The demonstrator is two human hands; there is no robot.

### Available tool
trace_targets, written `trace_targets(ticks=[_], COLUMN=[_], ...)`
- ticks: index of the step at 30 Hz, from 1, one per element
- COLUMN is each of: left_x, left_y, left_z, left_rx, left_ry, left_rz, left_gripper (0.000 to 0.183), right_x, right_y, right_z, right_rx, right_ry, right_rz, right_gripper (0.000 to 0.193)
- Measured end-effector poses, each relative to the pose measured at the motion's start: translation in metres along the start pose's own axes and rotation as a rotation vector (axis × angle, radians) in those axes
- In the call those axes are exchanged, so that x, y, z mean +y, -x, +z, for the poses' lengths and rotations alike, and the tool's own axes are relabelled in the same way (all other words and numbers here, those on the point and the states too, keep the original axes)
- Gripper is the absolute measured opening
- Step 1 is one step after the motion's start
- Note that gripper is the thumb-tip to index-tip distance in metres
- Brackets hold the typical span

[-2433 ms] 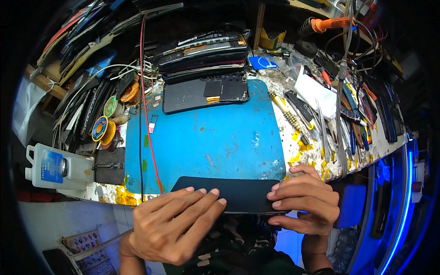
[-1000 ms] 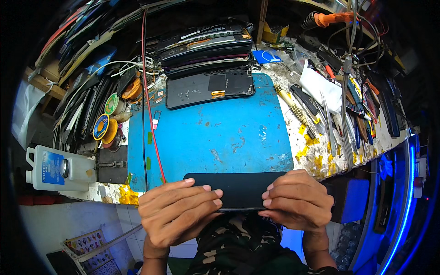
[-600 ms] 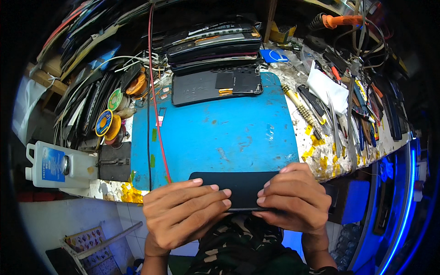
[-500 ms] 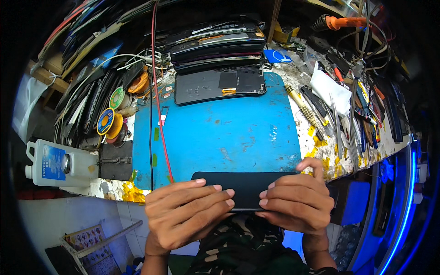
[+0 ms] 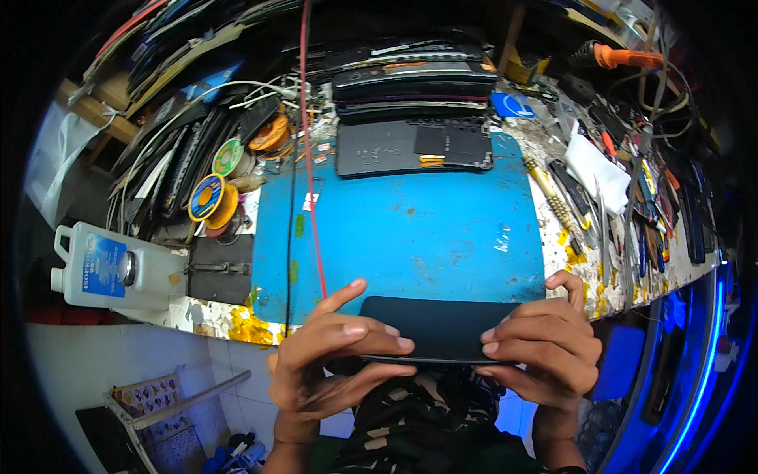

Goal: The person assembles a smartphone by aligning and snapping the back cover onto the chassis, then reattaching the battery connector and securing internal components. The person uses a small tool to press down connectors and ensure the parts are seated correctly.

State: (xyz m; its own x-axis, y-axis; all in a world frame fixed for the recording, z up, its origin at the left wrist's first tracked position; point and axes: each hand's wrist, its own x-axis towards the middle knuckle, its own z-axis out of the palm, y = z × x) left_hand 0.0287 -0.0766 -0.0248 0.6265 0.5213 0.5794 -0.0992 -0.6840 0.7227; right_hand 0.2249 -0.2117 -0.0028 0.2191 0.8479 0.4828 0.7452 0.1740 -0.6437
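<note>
Black slab point(image 5: 434, 328) held at near edge of blue mat point(image 5: 410, 245): left hand point(image 5: 332, 355) pinches left end, right hand point(image 5: 553, 344) clamps right, fingers point(image 5: 525, 330) nearly closed on it, both index fingers point(image 5: 345, 295) sticking up.

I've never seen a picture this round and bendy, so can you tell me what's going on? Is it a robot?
No robot here! These are a person's own left hand and right hand. The camera sits on the person's head and looks down. Its very wide lens makes straight edges look curved.

Both hands hold a thin, dark slab, thumbs below and fingers on top. I can't tell exactly what it is.

Beyond it is a blue mat on a messy bench. A flat dark panel lies at the mat's far edge, with a stack of flat pieces behind. Spools and a whitish jug stand left; tools lie right.
</note>
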Motion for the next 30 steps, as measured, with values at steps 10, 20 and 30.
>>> trace_targets(ticks=[10, 20, 30], left_x=[0.003, -0.008, -0.019], left_y=[0.001, 0.010, 0.019], left_z=[0.008, 0.002, -0.004], left_rx=[0.092, 0.194, 0.198], left_ry=[0.018, 0.054, 0.202], left_rz=[-0.036, -0.038, -0.040], left_gripper=[0.024, 0.087, 0.074], right_x=[-0.024, -0.025, -0.024], right_y=[-0.015, -0.021, -0.020], right_z=[0.002, 0.007, 0.007], right_rx=[-0.088, -0.060, -0.062], right_ry=[0.256, 0.234, 0.225], right_rz=[-0.066, -0.080, -0.072], right_gripper=[0.024, 0.016, 0.015])
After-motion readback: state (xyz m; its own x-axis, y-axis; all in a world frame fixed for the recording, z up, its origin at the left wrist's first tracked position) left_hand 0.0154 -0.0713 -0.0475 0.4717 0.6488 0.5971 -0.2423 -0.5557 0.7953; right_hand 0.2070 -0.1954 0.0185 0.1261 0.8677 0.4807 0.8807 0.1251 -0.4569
